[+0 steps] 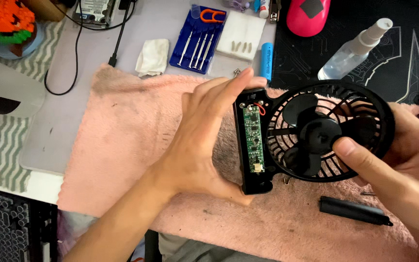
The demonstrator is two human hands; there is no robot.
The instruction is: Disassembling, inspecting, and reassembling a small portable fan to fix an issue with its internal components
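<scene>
My left hand (pixel 197 140) clamps its grip on the opened handle of the black fan (pixel 316 131), beside the bare green circuit board (pixel 253 138). My right hand (pixel 394 160) grips the round grille, thumb on front. The fan hangs just above a pink towel (pixel 132 145) on the tabletop (pixel 98 48); a black cover piece (pixel 355 211) lies near.

Black handheld fan (pixel 316 133) — opened, circuit exposed

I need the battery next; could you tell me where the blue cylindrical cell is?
In the head view, the blue cell lies top centre, between the white pad and black mat, above the fan.
</scene>
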